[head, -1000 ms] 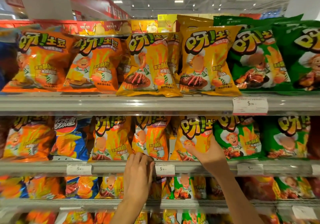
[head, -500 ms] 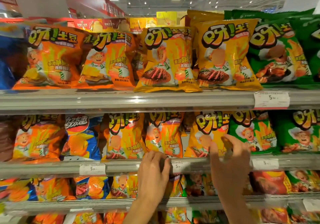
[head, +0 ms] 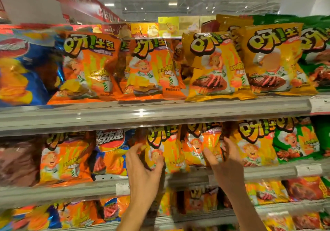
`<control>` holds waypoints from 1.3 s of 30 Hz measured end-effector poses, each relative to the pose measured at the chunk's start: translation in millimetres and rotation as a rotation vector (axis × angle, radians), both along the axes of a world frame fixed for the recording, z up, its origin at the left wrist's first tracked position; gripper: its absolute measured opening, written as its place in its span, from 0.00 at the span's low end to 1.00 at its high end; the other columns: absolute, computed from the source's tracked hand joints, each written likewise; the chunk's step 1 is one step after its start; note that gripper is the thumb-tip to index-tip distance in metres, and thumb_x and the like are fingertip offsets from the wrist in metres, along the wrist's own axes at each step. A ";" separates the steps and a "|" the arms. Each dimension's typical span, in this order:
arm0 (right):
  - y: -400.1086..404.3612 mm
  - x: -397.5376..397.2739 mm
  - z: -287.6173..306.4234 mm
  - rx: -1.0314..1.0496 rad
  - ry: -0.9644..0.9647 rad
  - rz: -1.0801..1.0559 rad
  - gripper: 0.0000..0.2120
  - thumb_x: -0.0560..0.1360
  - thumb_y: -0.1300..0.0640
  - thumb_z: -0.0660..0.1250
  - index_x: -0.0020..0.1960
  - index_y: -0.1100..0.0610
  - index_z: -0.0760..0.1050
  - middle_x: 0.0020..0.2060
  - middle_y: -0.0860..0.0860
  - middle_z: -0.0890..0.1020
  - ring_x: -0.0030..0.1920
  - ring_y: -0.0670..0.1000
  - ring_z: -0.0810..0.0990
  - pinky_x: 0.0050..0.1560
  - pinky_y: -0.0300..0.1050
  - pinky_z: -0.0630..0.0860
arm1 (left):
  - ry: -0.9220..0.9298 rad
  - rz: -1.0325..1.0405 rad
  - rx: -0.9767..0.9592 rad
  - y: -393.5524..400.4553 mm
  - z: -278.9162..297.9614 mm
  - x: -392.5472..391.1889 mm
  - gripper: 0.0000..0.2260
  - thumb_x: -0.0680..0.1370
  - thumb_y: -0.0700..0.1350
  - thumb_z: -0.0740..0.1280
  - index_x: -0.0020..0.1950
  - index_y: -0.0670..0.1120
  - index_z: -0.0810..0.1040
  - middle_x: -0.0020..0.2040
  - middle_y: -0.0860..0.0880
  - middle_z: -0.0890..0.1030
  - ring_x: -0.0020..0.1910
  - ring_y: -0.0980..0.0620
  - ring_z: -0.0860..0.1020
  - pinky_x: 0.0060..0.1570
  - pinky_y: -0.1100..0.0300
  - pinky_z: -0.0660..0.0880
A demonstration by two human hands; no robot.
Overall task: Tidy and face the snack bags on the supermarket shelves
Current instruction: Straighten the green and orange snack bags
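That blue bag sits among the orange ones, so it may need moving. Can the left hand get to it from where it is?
Probably yes: the left hand grips an orange bag right beside the blue bag, whose front faces out uncovered.

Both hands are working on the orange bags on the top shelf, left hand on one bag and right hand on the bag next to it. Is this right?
Not quite. The head view shows the left hand and right hand on the middle shelf, not the top one. The rest holds: each hand grips its own orange bag, left bag beside right bag.

Snack bags [head: 166,152]: glossy crinkled foil-plastic. Shelf rail [head: 142,113]: smooth, shiny.
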State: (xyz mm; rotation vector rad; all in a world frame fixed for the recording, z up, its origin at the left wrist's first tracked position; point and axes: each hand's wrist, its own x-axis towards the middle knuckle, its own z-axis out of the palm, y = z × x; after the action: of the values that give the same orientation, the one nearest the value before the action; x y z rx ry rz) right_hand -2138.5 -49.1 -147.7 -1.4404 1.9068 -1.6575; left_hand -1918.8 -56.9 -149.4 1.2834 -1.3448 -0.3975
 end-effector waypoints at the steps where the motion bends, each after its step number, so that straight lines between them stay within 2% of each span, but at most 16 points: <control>1: -1.9 0.7 -0.3 -0.001 0.039 -0.016 0.39 0.70 0.51 0.79 0.75 0.63 0.67 0.70 0.59 0.74 0.70 0.60 0.73 0.71 0.56 0.71 | -0.001 -0.052 0.077 -6.1 -0.8 3.5 0.32 0.72 0.52 0.77 0.70 0.48 0.66 0.64 0.53 0.70 0.64 0.52 0.71 0.65 0.55 0.69; 4: -10.2 -5.3 0.7 0.058 0.072 0.023 0.47 0.66 0.48 0.81 0.77 0.64 0.63 0.70 0.61 0.74 0.69 0.60 0.75 0.68 0.50 0.72 | 0.059 -0.203 0.285 -21.9 3.4 6.2 0.42 0.67 0.56 0.79 0.75 0.50 0.62 0.65 0.57 0.71 0.65 0.55 0.70 0.64 0.60 0.67; 6: -19.7 -12.6 5.9 0.162 -0.043 0.158 0.49 0.66 0.42 0.81 0.77 0.56 0.61 0.68 0.55 0.75 0.64 0.53 0.77 0.62 0.43 0.74 | 0.094 -0.271 0.367 -30.1 5.9 6.1 0.45 0.63 0.58 0.80 0.75 0.52 0.61 0.61 0.61 0.73 0.62 0.55 0.72 0.60 0.61 0.67; 8: -35.1 -20.6 7.9 0.261 -0.046 0.202 0.49 0.64 0.39 0.80 0.76 0.54 0.60 0.67 0.54 0.76 0.58 0.48 0.78 0.57 0.35 0.74 | 0.095 -0.302 0.426 -37.7 7.9 6.7 0.43 0.61 0.60 0.80 0.71 0.54 0.65 0.61 0.59 0.76 0.61 0.55 0.75 0.58 0.62 0.70; 10: -50.9 -25.6 8.8 0.415 -0.083 0.231 0.58 0.59 0.32 0.80 0.78 0.55 0.58 0.71 0.53 0.73 0.67 0.54 0.76 0.66 0.47 0.74 | 0.102 -0.337 0.446 -45.3 8.6 8.7 0.36 0.59 0.60 0.81 0.62 0.56 0.71 0.57 0.59 0.80 0.57 0.58 0.79 0.56 0.64 0.74; 12: -61.2 -27.2 8.4 0.479 -0.130 0.282 0.65 0.49 0.25 0.78 0.76 0.55 0.60 0.70 0.52 0.75 0.70 0.59 0.74 0.70 0.58 0.73 | 0.118 -0.380 0.457 -48.2 8.9 10.5 0.35 0.58 0.60 0.81 0.61 0.57 0.72 0.56 0.57 0.83 0.54 0.62 0.81 0.58 0.61 0.77; 14: -67.7 -28.0 5.8 0.471 -0.125 0.292 0.70 0.43 0.20 0.74 0.75 0.57 0.63 0.68 0.55 0.77 0.68 0.59 0.76 0.69 0.57 0.74 | 0.123 -0.393 0.474 -48.0 11.3 11.3 0.42 0.58 0.61 0.82 0.68 0.55 0.70 0.62 0.56 0.80 0.59 0.60 0.79 0.61 0.59 0.75; 16: -67.6 -28.2 4.5 0.472 -0.089 0.249 0.72 0.41 0.16 0.70 0.74 0.56 0.64 0.65 0.50 0.78 0.68 0.58 0.76 0.65 0.52 0.75 | 0.141 -0.379 0.503 -47.2 13.4 10.4 0.52 0.57 0.63 0.83 0.75 0.50 0.65 0.67 0.53 0.76 0.67 0.52 0.75 0.67 0.52 0.72; 20: -63.0 -26.3 4.7 0.430 -0.089 0.219 0.66 0.44 0.18 0.71 0.72 0.55 0.67 0.60 0.48 0.80 0.61 0.54 0.80 0.61 0.51 0.77 | 0.182 -0.370 0.458 -39.9 22.0 7.2 0.45 0.54 0.64 0.83 0.67 0.52 0.72 0.59 0.54 0.82 0.60 0.52 0.79 0.61 0.50 0.77; 24: -60.2 -25.1 6.9 0.364 -0.111 0.255 0.47 0.53 0.27 0.77 0.64 0.52 0.72 0.51 0.45 0.83 0.52 0.48 0.82 0.54 0.49 0.79 | 0.198 -0.337 0.430 -34.2 34.3 7.4 0.48 0.53 0.65 0.83 0.69 0.51 0.71 0.60 0.52 0.81 0.61 0.49 0.79 0.62 0.46 0.77; 27: -57.8 -20.3 12.4 0.318 -0.062 0.278 0.41 0.55 0.26 0.75 0.59 0.50 0.76 0.46 0.43 0.84 0.47 0.44 0.83 0.44 0.42 0.77 | 0.177 -0.322 0.402 -27.3 41.8 13.0 0.39 0.57 0.61 0.83 0.64 0.54 0.73 0.54 0.55 0.84 0.56 0.55 0.82 0.54 0.58 0.79; 30: -53.6 -14.0 18.8 0.304 -0.022 0.313 0.38 0.56 0.26 0.75 0.56 0.51 0.78 0.45 0.45 0.85 0.46 0.46 0.83 0.48 0.48 0.79 | 0.138 -0.301 0.408 -16.9 44.5 24.2 0.29 0.59 0.57 0.82 0.55 0.60 0.73 0.44 0.68 0.82 0.47 0.70 0.80 0.40 0.74 0.72; 33: -44.1 -12.6 20.6 0.323 -0.014 0.310 0.44 0.53 0.26 0.75 0.61 0.50 0.74 0.50 0.44 0.82 0.51 0.47 0.81 0.49 0.47 0.76 | 0.131 -0.300 0.408 -6.3 44.9 33.5 0.27 0.63 0.53 0.82 0.48 0.64 0.66 0.38 0.73 0.76 0.35 0.83 0.71 0.29 0.79 0.67; 36: -30.7 -17.8 17.7 0.335 -0.053 0.296 0.42 0.56 0.31 0.78 0.63 0.49 0.71 0.51 0.43 0.82 0.52 0.47 0.81 0.52 0.46 0.76 | 0.117 -0.307 0.404 -1.1 44.2 35.6 0.26 0.65 0.50 0.82 0.48 0.63 0.66 0.36 0.74 0.78 0.35 0.82 0.72 0.28 0.80 0.69; 37: -25.4 -19.8 17.5 0.330 -0.061 0.285 0.38 0.58 0.34 0.80 0.61 0.49 0.73 0.49 0.43 0.83 0.50 0.45 0.81 0.50 0.43 0.76 | 0.110 -0.316 0.399 -1.5 42.6 35.3 0.25 0.65 0.49 0.82 0.49 0.61 0.69 0.37 0.75 0.79 0.39 0.78 0.76 0.30 0.79 0.71; 39: -12.7 -26.7 18.9 0.289 -0.061 0.274 0.30 0.62 0.39 0.81 0.57 0.51 0.75 0.44 0.43 0.84 0.42 0.39 0.81 0.40 0.32 0.74 | 0.105 -0.324 0.391 -3.2 39.4 31.8 0.23 0.63 0.49 0.82 0.52 0.57 0.75 0.44 0.68 0.83 0.46 0.64 0.83 0.36 0.70 0.78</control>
State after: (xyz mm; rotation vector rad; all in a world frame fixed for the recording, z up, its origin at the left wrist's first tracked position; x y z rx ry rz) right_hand -2165.3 -61.8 -128.8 -1.4380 1.7384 -1.2336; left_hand -1886.9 -60.1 -110.0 1.3356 -1.4318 -0.9786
